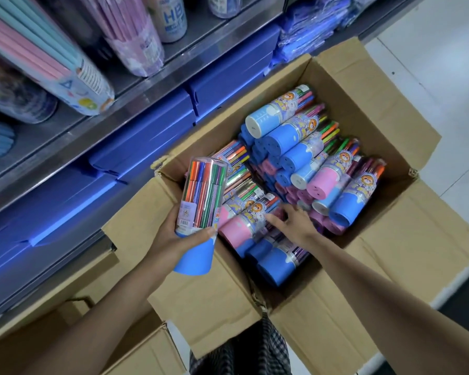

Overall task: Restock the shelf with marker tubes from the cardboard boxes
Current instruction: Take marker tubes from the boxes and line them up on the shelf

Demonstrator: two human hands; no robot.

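Note:
An open cardboard box (368,85) on the floor holds several marker tubes with blue or pink bases, stacked on their sides. My left hand (171,236) grips one tube with a blue base (201,209) upright over the box's left edge, coloured markers showing through its clear top. My right hand (295,223) reaches into the box, fingers spread, touching a tube with a pink base (241,226) that lies at the front of the pile. The metal shelf (152,85) runs along the upper left.
On the shelf stand tubes of pencils (136,41) and a large pastel tube (52,66). Blue folders or cases (136,142) fill the level below. A second cardboard box (136,355) sits at the lower left. White floor tiles (439,66) lie to the right.

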